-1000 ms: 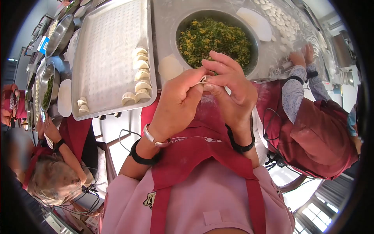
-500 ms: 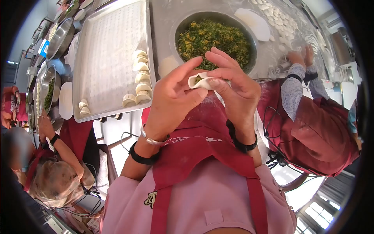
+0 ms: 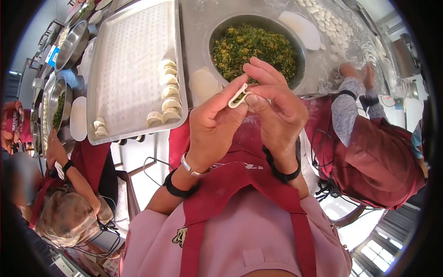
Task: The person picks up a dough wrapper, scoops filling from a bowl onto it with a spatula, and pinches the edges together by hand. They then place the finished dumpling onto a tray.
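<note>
Between my hands is a dumpling (image 3: 238, 98), a white wrapper folded over with green filling showing in its open end. My left hand (image 3: 214, 122) pinches its left side between thumb and forefinger. At the right edge, the thumb and fingers of my right hand (image 3: 280, 110) press the dough together. Just beyond my hands, a steel bowl (image 3: 301, 76) holds chopped green and yellow filling (image 3: 254, 48). A pale round wrapper (image 3: 201, 82) lies left of the bowl, partly hidden by my hand. Several shaped dumplings (image 3: 170, 91) line the right side of a metal tray (image 3: 129, 60).
Two small dumplings (image 3: 99, 125) sit in the tray's near left corner. A white scraper-like sheet (image 3: 302, 30) lies behind the bowl, near many dough pieces (image 3: 330, 25). Co-workers' hands (image 3: 355, 74) work at right; another person's hand (image 3: 56, 148) is at left.
The dumpling has tilted more upright, and its open end looks narrower. My left hand has shifted slightly right and down. The co-worker's hands at right have moved a little.
</note>
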Demonstrator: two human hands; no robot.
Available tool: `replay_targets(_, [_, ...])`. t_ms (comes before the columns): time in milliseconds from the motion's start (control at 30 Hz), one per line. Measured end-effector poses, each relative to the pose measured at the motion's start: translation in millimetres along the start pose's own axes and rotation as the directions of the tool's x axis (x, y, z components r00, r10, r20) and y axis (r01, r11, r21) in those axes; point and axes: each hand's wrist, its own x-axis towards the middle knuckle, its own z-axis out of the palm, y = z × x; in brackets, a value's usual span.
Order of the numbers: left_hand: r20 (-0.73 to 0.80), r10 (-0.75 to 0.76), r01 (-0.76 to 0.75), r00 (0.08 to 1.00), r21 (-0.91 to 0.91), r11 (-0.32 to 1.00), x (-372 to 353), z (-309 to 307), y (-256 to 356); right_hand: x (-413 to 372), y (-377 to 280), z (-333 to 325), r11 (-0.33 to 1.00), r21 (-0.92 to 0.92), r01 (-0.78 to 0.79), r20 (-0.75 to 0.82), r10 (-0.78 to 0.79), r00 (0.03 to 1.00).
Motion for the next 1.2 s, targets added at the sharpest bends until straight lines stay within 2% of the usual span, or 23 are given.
replay_targets(67, [0.035,-0.003,0.000,0.999,0.083,0.997,0.8,-3.0,0.2,-1.1,7.1,-3.9,0.998,-0.050,0.029,0.037,-0.027,0.999])
replay_targets(100, [0.034,-0.015,0.014,0.999,0.022,1.000,0.9,-4.0,-2.2,-1.7,9.0,-4.9,0.996,-0.074,0.044,0.055,-0.040,0.998])
replay_targets(167, [0.037,-0.032,0.035,0.999,-0.100,0.994,1.8,-7.1,-8.7,0.9,1.8,-6.6,0.988,-0.155,-0.020,0.078,0.032,0.996])
replay_targets(200, [0.062,-0.045,0.051,0.997,-0.096,0.994,2.2,-8.3,-7.7,2.7,-2.2,-7.1,0.979,-0.197,-0.052,0.087,0.070,0.994])
replay_targets(267, [0.113,-0.075,0.085,0.991,-0.088,0.993,2.4,-11.1,-3.7,5.1,-6.5,0.0,0.989,-0.081,-0.125,0.028,0.127,0.991])
replay_targets(367, [0.118,-0.103,0.112,0.988,-0.072,0.991,0.8,-8.9,-0.1,3.5,1.9,-1.4,0.997,-0.023,-0.072,0.065,0.074,0.995])
replay_targets(567, [0.108,-0.090,0.085,0.990,0.051,0.995,0.9,-6.4,4.9,-2.8,10.5,0.0,0.996,-0.071,0.046,0.128,-0.036,0.991])
replay_targets(667, [0.127,-0.129,0.099,0.984,0.217,0.971,1.6,-12.9,7.2,-2.6,12.0,-1.1,0.988,-0.135,0.075,0.137,-0.056,0.989])
replay_targets(700, [0.137,-0.139,0.111,0.981,0.192,0.975,2.4,-13.8,8.0,-1.2,10.7,-0.9,0.983,-0.163,0.085,0.141,-0.062,0.988])
replay_targets(767, [0.158,-0.157,0.136,0.975,0.139,0.981,4.2,-13.9,10.0,2.3,-2.2,5.5,0.997,-0.064,-0.044,0.066,0.048,0.997])
replay_targets(833, [0.170,-0.157,0.150,0.973,0.058,0.987,3.2,-10.6,12.0,2.7,-7.6,6.4,0.994,-0.007,-0.113,0.062,0.113,0.992])
replay_targets(933, [0.176,-0.174,0.172,0.969,0.029,0.985,1.5,-9.3,14.0,3.2,-1.7,-0.2,0.997,0.013,-0.079,0.140,0.077,0.987])
replay_targets(1000, [0.170,-0.169,0.168,0.971,0.023,0.986,1.5,-8.1,15.7,1.4,5.3,-2.4,0.999,0.031,0.007,0.174,-0.012,0.985])
replay_targets(1100, [0.149,-0.145,0.144,0.978,0.018,0.989,1.3,-6.6,13.0,-2.6,4.7,-0.8,1.000,0.005,0.015,0.154,-0.016,0.988])
replay_targets(1200, [0.087,-0.149,0.145,0.985,0.045,0.988,-2.4,-8.3,3.6,-7.3,5.9,4.6,1.000,-0.015,-0.026,0.005,0.026,1.000])
